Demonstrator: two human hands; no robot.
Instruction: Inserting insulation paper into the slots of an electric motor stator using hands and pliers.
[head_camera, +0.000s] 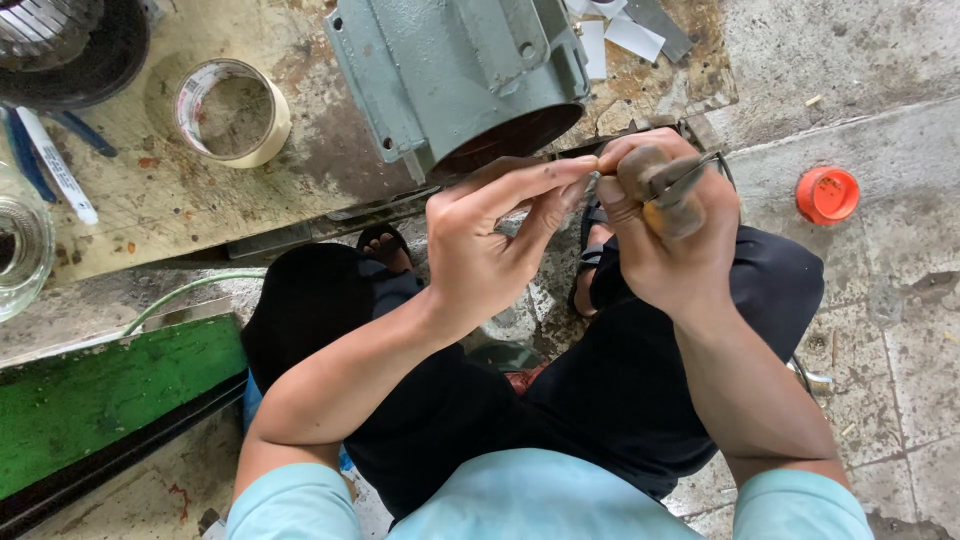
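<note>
Grey-green cast metal dominates the upper centre: I log a motor housing (460, 75) lying on a stained board (160, 190), its open bore facing down-frame toward the seated person.

Right hand (668, 225): closed in a fist around a pair of pliers (672, 195) with brown, worn grips. The tool's long axis runs diagonally, handles low and left inside the palm, metal end pointing up and to the right toward the knuckles. I cannot tell whether the plier tips hold anything.

Left hand (490, 235): partly closed, forefinger and thumb extended rightward and drawn together in a pinch, their tips touching the right hand's fingertips just below the housing's rim. Whatever is pinched is too small for me to identify.

Both hands are raised above the person's lap, over black trousers (620, 390).

Surroundings noted:
- roll of pale tape (232, 110) flat on the board, left of the housing
- glass jar (22, 245) at the left edge
- green painted plank (110, 395) lower left
- orange-red cap (827, 194) on the concrete floor, right of the hands and well apart
- white paper scraps (625, 35) beside the housing's upper right.
</note>
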